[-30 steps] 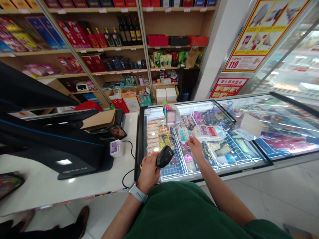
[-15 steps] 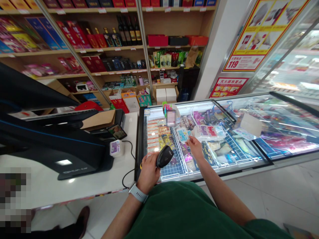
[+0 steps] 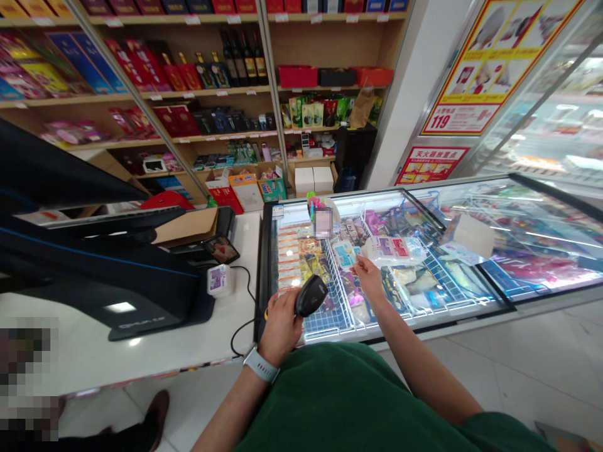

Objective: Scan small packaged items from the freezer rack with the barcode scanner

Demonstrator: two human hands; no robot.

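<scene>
My left hand (image 3: 281, 320) is closed round the handle of a black barcode scanner (image 3: 311, 295), whose head points to the right. With the fingertips of my right hand (image 3: 368, 278) I grip the edge of a small clear plastic box with a blue-and-white label (image 3: 345, 254), above the glass top of the freezer. Just right of it lies a row of similar boxes (image 3: 394, 249) with purple, red and blue labels. Another box with a purple label (image 3: 220, 280) stands on the counter to the left.
Under the glass of the chest freezer (image 3: 325, 333) are wire baskets of packaged goods. An open white carton (image 3: 469, 239) sits on the glass. At left, a black checkout terminal (image 3: 155, 295) stands on the white counter (image 3: 188, 351). A person's shoe (image 3: 159, 408) shows below.
The blue-labelled box in my right hand has shifted and tilted very slightly. My left hand and the scanner stay in place.
</scene>
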